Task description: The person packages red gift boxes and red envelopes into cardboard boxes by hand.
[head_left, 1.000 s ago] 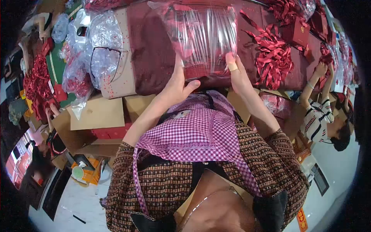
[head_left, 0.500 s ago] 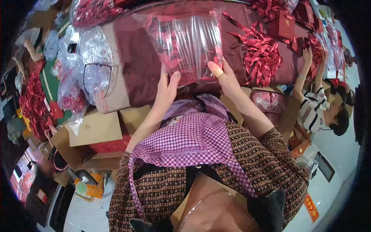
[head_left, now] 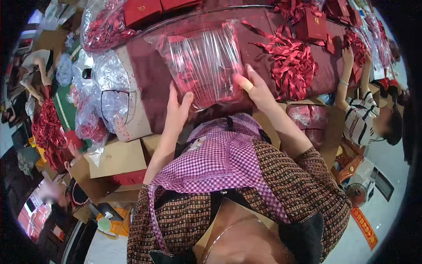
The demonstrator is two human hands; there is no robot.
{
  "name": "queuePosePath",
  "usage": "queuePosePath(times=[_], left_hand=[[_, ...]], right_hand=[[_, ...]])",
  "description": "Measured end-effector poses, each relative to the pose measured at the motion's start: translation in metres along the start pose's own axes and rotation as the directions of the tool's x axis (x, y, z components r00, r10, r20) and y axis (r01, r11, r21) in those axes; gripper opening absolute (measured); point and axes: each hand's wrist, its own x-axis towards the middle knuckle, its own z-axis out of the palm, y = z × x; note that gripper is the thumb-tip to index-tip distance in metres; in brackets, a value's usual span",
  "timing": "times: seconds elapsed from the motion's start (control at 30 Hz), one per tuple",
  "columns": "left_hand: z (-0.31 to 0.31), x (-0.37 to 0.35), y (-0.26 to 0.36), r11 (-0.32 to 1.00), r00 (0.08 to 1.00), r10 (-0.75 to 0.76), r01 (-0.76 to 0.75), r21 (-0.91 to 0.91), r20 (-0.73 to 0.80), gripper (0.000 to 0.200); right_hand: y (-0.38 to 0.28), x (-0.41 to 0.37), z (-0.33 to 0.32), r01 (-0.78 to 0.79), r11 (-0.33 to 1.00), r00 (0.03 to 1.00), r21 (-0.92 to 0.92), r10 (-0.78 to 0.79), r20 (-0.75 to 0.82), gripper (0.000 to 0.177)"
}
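A clear plastic packet (head_left: pixel 204 64) with a stack of thin red pieces inside is held up over the table's dark red cover (head_left: pixel 147 75). My left hand (head_left: pixel 176 111) grips its lower left corner, thumb in front and the other fingers mostly hidden behind. On the right side, my right hand (head_left: pixel 259 91) holds the edge, with a pale wrap around the thumb. The packet tilts slightly, and shiny creases blur what lies inside. Just right of it lies a loose heap of shiny red ribbons (head_left: pixel 294 66).
Red boxes (head_left: pixel 143 12) and bagged ribbons (head_left: pixel 105 33) sit at the back. Crumpled clear plastic (head_left: pixel 107 70) lies left. Below the table edge stand an open carton (head_left: pixel 118 158) and another holding red packets (head_left: pixel 307 119). A co-worker in a striped top (head_left: pixel 361 123) handles ribbons at right.
Both hands have shifted the packet a little left and turned it, so it now leans. The left hand sits lower and farther left. The whole view has moved slightly.
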Motion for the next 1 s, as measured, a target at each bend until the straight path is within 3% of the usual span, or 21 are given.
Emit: queuePosePath(times=[0.07, 0.13, 0.17, 0.23, 0.37, 0.4, 0.5, 0.57, 0.63, 0.67, 0.73, 0.77, 0.83, 0.87, 0.9, 0.93, 0.97, 1.0], left_hand=[[-0.003, 0.017, 0.002, 0.992, 0.998, 0.041, -0.034, 0.119, -0.057, 0.068], [0.002, 0.037, 0.014, 0.988, 1.000, -0.009, 0.011, -0.151, 0.016, 0.075], [0.002, 0.048, 0.016, 0.985, 0.998, -0.037, 0.046, -0.168, 0.055, 0.081], [0.005, 0.057, 0.014, 0.977, 0.998, -0.048, 0.054, -0.204, 0.037, 0.082], [0.008, 0.060, 0.012, 0.931, 0.990, -0.135, 0.142, -0.338, 0.046, 0.085], [0.007, 0.060, 0.013, 0.908, 0.988, -0.143, 0.157, -0.390, 0.064, 0.085], [0.006, 0.058, 0.023, 0.863, 0.978, -0.154, 0.203, -0.463, 0.143, 0.081], [0.002, 0.059, 0.018, 0.890, 0.981, -0.146, 0.187, -0.417, 0.128, 0.077], [-0.003, 0.057, 0.022, 0.891, 0.979, -0.138, 0.188, -0.412, 0.149, 0.071], [-0.001, 0.055, 0.020, 0.906, 0.984, -0.126, 0.165, -0.390, 0.123, 0.070], [0.006, 0.049, 0.025, 0.948, 0.994, -0.074, 0.094, -0.304, 0.077, 0.063], [0.005, 0.049, 0.028, 0.925, 0.986, -0.141, 0.163, -0.343, 0.089, 0.066], [-0.004, 0.056, 0.024, 0.910, 0.966, -0.242, 0.260, -0.322, 0.093, 0.070], [-0.010, 0.059, 0.019, 0.944, 0.983, -0.162, 0.178, -0.279, 0.082, 0.069], [-0.012, 0.063, 0.021, 0.968, 0.994, -0.078, 0.092, -0.235, 0.072, 0.069], [-0.012, 0.065, 0.028, 0.997, 1.000, -0.002, 0.000, -0.073, -0.026, 0.069], [-0.017, 0.074, 0.020, 0.997, 0.998, 0.008, -0.013, -0.080, -0.067, 0.068], [-0.020, 0.083, 0.013, 0.996, 0.994, 0.016, -0.025, -0.088, -0.107, 0.068]], right_hand=[[0.005, 0.013, 0.000, 0.024, 1.000, 1.000, 0.010, -0.024, 0.011, 0.080], [0.008, 0.029, 0.001, 0.062, 0.998, 0.998, 0.027, -0.062, 0.031, 0.082], [0.008, 0.035, 0.002, 0.070, 0.997, 0.997, 0.028, -0.071, 0.029, 0.082], [0.002, 0.045, 0.004, 0.013, 0.958, 0.978, 0.288, -0.072, 0.196, 0.097], [0.020, 0.055, 0.019, -0.079, 0.931, 0.992, 0.355, 0.038, 0.121, 0.091], [-0.004, 0.047, 0.016, -0.137, 0.920, 0.983, 0.366, 0.081, 0.166, 0.086], [-0.006, 0.048, 0.024, -0.136, 0.947, 0.983, 0.292, 0.093, 0.157, 0.085], [-0.014, 0.044, 0.029, -0.037, 0.964, 0.990, 0.263, -0.001, 0.144, 0.079], [-0.024, 0.036, 0.029, 0.047, 0.998, 0.974, -0.032, -0.038, 0.224, 0.067], [-0.022, 0.038, 0.028, 0.048, 0.998, 0.973, -0.031, -0.040, 0.227, 0.067], [-0.021, 0.045, 0.020, 0.044, 0.998, 0.951, 0.034, -0.052, 0.306, 0.067], [-0.022, 0.045, 0.011, -0.083, 0.995, 0.954, 0.060, 0.062, 0.293, 0.065], [-0.005, 0.060, -0.008, -0.136, 0.990, 0.936, -0.040, 0.141, 0.322, 0.064], [-0.003, 0.061, -0.015, -0.127, 0.986, 0.962, 0.106, 0.097, 0.254, 0.062], [-0.014, 0.064, -0.021, -0.117, 0.989, 0.986, 0.095, 0.104, 0.132, 0.062], [-0.021, 0.066, -0.025, -0.112, 0.990, 0.994, 0.084, 0.111, 0.011, 0.063], [-0.006, 0.074, -0.029, 0.020, 0.999, 0.999, 0.042, -0.019, -0.032, 0.066], [-0.012, 0.076, -0.025, 0.014, 0.999, 1.000, 0.044, -0.012, -0.028, 0.066]])
